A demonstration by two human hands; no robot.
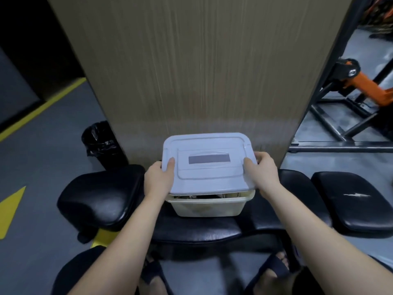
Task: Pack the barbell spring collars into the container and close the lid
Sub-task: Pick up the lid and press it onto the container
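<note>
Nearest to me were my own knees and sandalled feet (276,267) on the grey floor, with the black padded bench serving as my tabletop (102,201) just ahead. On its middle pad stood the translucent plastic container (207,207), square to me so that both arms could reach it evenly. I held the pale lid (207,165) by its two short ends: my left hand (158,177) had its thumb laid on the top face and its fingers tucked under the left edge, and my right hand (262,169) did the same on the right edge, each grip closed on the lid and on nothing else. I judged that holding it by both ends kept it level and let me steer it onto the rim. The lid was not yet seated; its near edge hung above the container's front rim, leaving a gap there, and whether the far edge already touched the rim I could not tell. Through that gap I saw dark and metallic shapes, most likely the barbell spring collars (204,196) already lying inside, though they were too hidden to count. So the packing seemed done and the closing was the step in hand; the next move would call for lowering the near edge and pressing along the rim. Behind the container rose a wood-grain panel (202,71), with a bin lined in a black bag (100,139) to its left and an orange-and-black gym frame (348,81) off to the right.
</note>
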